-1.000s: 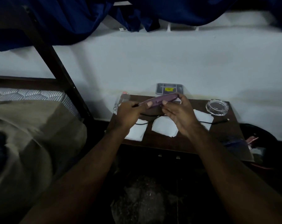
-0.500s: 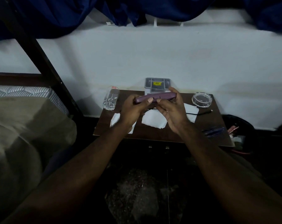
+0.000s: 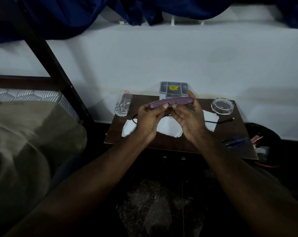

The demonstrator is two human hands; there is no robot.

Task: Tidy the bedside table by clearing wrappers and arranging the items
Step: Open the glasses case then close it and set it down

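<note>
The purple case (image 3: pixel 172 103) now sits level between both hands, nearer the grey tray (image 3: pixel 174 88) than a second ago.

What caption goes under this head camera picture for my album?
Both hands, left hand and right hand, hold a purple case above the bedside table.

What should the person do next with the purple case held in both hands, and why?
Probably set the purple case down at the table's back edge beside the grey tray. Both the left hand and right hand are occupied, while white papers and a black cable lie uncleared beneath.
</note>
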